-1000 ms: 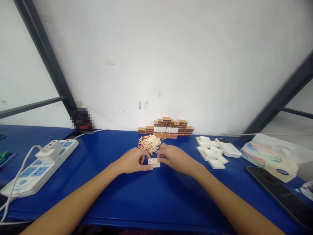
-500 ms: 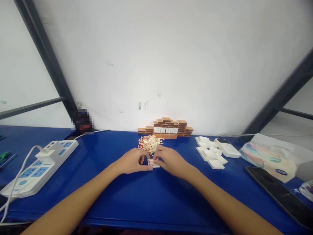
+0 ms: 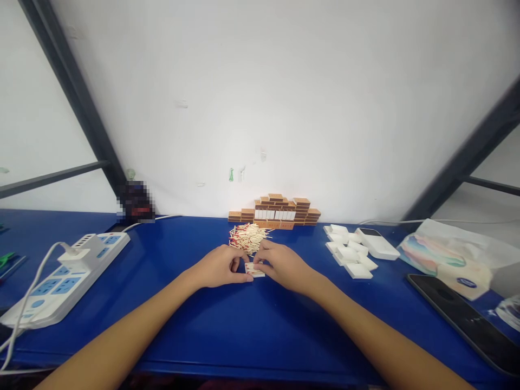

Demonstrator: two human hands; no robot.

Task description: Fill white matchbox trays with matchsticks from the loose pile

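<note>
Head view: small white tray (image 3: 259,274) sits on the blue worktop (image 3: 252,330), between the two hands, with matches (image 3: 249,267) in it, red heads toward its left end. Left hand (image 3: 224,265) pinches that end between thumb and forefinger, position unchanged over the last second. Right hand (image 3: 286,264) has shifted: a second ago it was at the tray's right end; now it reaches further left, over the contents, thumb and fingers drawn close together. Cannot tell whether a match is caught between them. Red heads now show nearer the left end than before; judged as matches being settled into line. Just behind the tray lies a pile of loose matches (image 3: 247,237), no clear change. Beyond it, by the wall (image 3: 244,108), stand stacked orange-brown matchboxes (image 3: 274,225). To the right, a cluster of white trays (image 3: 359,271) lies undisturbed, beside a white device with a dark screen (image 3: 379,246). Further out: black phone (image 3: 459,319) at right, white power strip (image 3: 67,281) at left.
</note>
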